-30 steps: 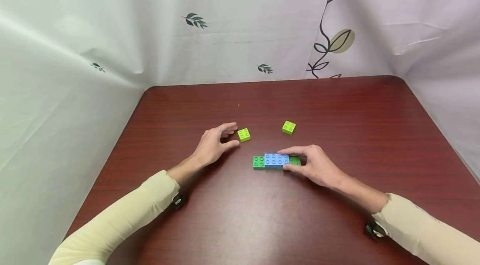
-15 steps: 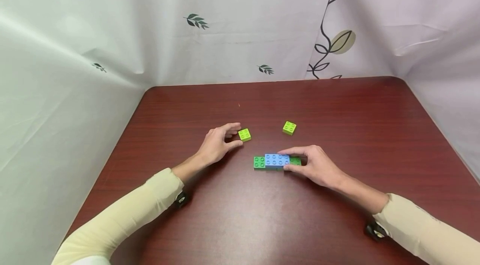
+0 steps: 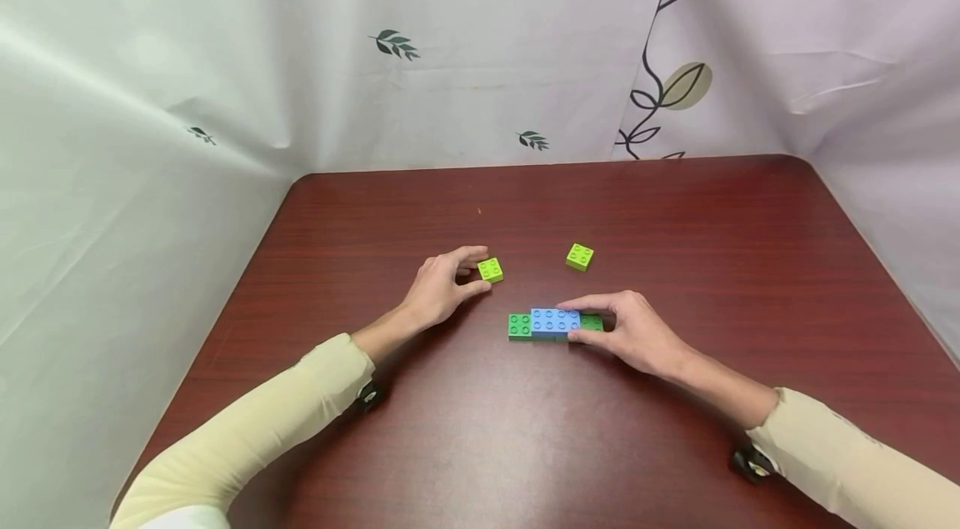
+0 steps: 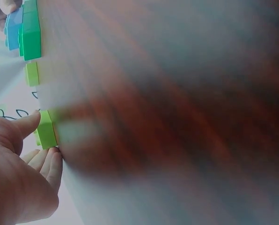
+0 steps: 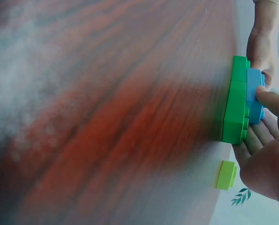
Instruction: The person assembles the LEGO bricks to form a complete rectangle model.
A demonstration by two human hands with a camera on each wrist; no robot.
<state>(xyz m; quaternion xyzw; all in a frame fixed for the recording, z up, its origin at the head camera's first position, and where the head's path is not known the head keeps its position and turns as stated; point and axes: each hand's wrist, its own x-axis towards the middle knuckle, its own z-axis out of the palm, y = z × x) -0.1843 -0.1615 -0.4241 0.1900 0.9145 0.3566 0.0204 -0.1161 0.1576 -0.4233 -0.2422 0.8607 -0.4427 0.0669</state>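
My left hand has its thumb and fingers on two opposite sides of a small lime green toy brick, pinching it on the table. In the left wrist view, the thumb meets one side of this brick and the fingertips meet the other. My right hand pinches the right end of a blue toy brick between thumb and fingers. The blue brick sits on top of two green bricks set end to end, as the right wrist view shows; green studs stick out at both ends.
A second lime green brick lies farther back, behind the blue and green bricks. The dark red-brown wooden table has rounded back corners. White patterned sheeting hangs behind it and along both sides.
My left hand has moved right and closed in on the near lime green brick until thumb and fingers meet it. The right hand keeps its hold on the blue brick.
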